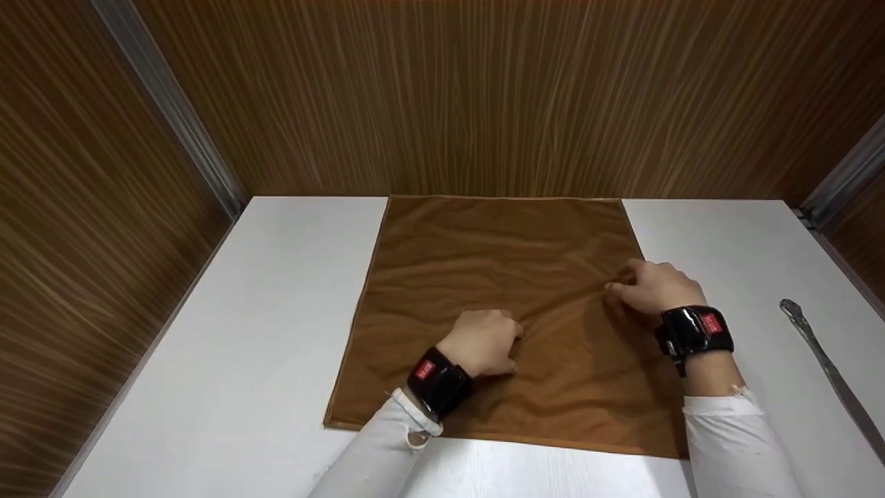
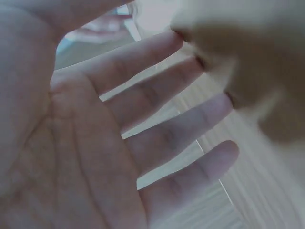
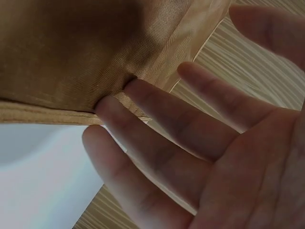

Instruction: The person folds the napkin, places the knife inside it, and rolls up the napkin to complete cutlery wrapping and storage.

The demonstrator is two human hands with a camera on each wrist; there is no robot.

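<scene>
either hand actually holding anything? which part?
Nothing is gripped. Both hands rest on the brown cloth: the left hand near its middle front, the right hand by its right edge, straight fingertips touching the fabric.

Bare white table [image 1: 276,290] flanks the brown cloth [image 1: 484,263]; a metal utensil [image 1: 823,360] lies right.

My left hand [image 2: 95,143] open, palm up close, fingers spread, fingertips [image 2: 174,40] touching blurred brown cloth [image 2: 252,67], striped wood behind

brown cloth [image 1: 498,277] lies spread, wrinkled, on table.
</scene>
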